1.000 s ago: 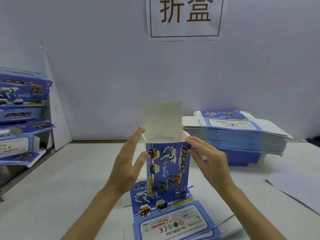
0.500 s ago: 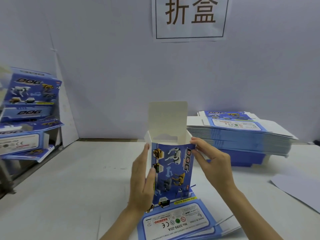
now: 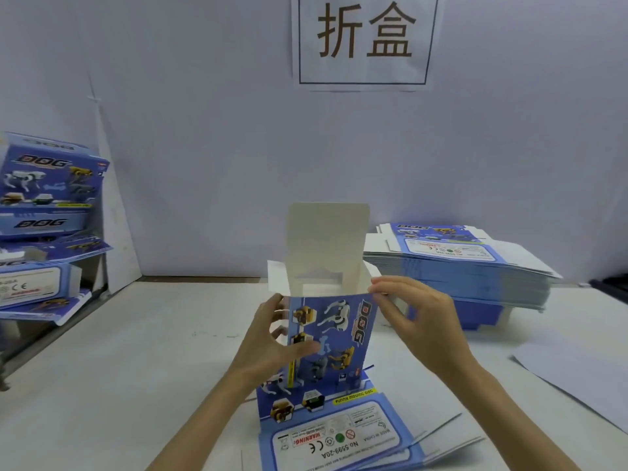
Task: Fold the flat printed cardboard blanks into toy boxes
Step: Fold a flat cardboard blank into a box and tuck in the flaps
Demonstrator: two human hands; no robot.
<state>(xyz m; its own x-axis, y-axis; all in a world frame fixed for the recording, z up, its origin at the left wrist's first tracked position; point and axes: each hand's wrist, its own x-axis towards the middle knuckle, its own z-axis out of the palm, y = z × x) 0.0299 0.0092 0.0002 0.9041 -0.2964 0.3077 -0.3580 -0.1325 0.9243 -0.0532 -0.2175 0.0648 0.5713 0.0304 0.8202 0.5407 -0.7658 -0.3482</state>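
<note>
left hand (image 3: 272, 348) grips upright box (image 3: 334, 334) side; right hand (image 3: 418, 321) pinches top corner, lid flap up.

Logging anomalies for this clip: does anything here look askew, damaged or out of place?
Only mildly. The folded boxes piled at far left sit tilted and uneven. The box held by the left hand and right hand looks undamaged, top flaps open. The blank stack lies tidy.

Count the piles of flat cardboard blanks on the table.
2: a tall pile at the right rear; a low pile in front, beneath the half-folded box. Others may be hidden.
</note>
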